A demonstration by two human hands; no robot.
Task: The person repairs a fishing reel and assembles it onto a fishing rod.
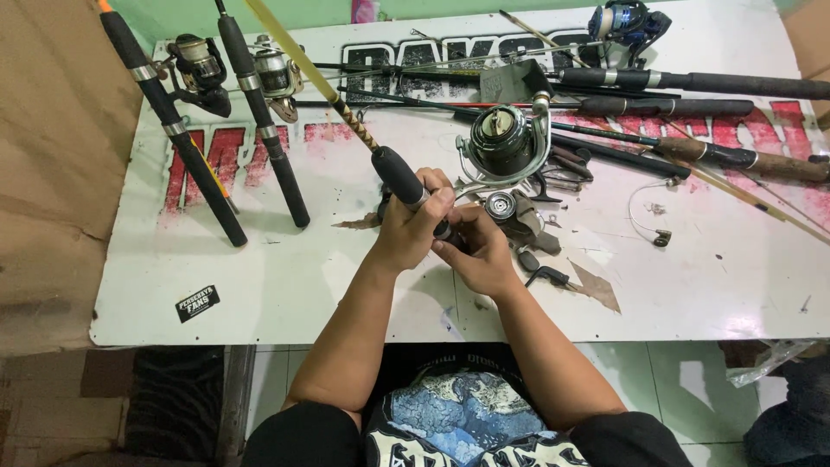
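A fishing rod is held near the middle of the white table, its long axis running from the hands up and to the left, toward the far edge. The black grip of the rod is wrapped by the left hand, whose fingers are curled tight around the lower end of that grip. The right hand is set just below and to the right, touching the left hand, with its fingertips drawn together on a small dark part at the butt of the rod. What exactly is pinched there cannot be told, since it is hidden by the fingers. A dark green reel is seen just above the right hand, close to the rod, and may be seated on it, though the joint is covered. The rod thus lies ahead and left of both hands, and its butt end is nearer the right hand. A second small reel part lies on the table just beside the right hand. Two black rods with reels are propped well to the left, and more rods are laid across the far right.
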